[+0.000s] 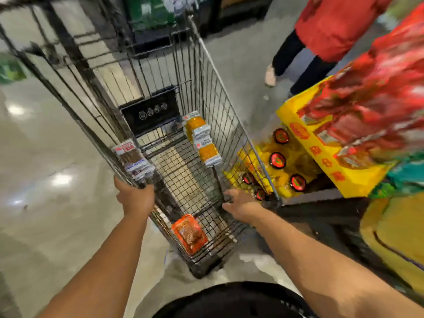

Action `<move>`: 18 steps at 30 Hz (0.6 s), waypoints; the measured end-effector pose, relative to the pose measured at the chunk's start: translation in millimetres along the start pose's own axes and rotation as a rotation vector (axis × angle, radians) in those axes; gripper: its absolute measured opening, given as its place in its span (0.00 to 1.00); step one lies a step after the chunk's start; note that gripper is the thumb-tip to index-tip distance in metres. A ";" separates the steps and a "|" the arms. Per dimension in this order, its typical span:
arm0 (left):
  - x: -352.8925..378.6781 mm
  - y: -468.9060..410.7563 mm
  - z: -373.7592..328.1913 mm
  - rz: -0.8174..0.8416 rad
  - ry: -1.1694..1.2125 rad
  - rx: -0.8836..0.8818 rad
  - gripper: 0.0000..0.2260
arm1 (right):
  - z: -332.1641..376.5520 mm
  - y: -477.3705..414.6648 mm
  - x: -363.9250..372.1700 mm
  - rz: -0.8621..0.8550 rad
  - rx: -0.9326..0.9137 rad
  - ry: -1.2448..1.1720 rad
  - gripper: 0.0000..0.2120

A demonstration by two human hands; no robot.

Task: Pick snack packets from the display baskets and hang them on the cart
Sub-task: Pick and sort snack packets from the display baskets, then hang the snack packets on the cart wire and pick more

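Now | left hand grips cart rim; right hand at opposite rim, grip unclear | packets hang just beyond both hands | risk: a jolt could shake packets off.

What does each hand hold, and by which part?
The left hand grips the cart by its left top rim. The right hand nears the right rim; grip unclear.

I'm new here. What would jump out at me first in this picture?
The tall wire cart in the middle stands out, with orange packets hanging on its right wall and brown packets on its left. The left hand grips the cart's left rim, and the right hand is at its right rim. At the right, a blurred yellow display box holds red packets.
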State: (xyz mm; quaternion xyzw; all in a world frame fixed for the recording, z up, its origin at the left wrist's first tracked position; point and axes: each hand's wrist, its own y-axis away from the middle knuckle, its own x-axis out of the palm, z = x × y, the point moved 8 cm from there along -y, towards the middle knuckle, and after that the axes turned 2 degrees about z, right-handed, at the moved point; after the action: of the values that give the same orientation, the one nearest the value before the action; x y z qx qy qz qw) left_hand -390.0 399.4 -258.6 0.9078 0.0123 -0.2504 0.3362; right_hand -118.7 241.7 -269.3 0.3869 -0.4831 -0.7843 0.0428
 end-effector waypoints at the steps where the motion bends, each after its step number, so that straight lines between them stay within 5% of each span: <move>1: -4.8 7.3 -4.0 0.018 -0.024 0.029 0.42 | 2.4 18.3 -4.9 -0.035 -0.024 0.017 0.26; 7: -20.6 72.9 -27.7 0.102 0.040 0.373 0.39 | -9.8 117.3 -22.1 -0.217 -0.148 0.018 0.18; 11: 4.4 143.4 -44.1 0.290 -0.034 0.478 0.32 | -46.5 188.3 -43.0 -0.362 -0.153 -0.081 0.19; 18: 79.5 305.1 -109.3 0.698 -0.312 0.939 0.20 | -153.3 334.6 -61.1 -0.664 -0.019 -0.387 0.14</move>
State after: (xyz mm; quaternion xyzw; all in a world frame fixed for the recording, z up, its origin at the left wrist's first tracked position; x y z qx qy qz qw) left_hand -213.5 219.2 -40.1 0.8621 -0.4476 -0.2340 -0.0404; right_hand -79.4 -19.6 -6.0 0.3667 -0.3234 -0.8183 -0.3022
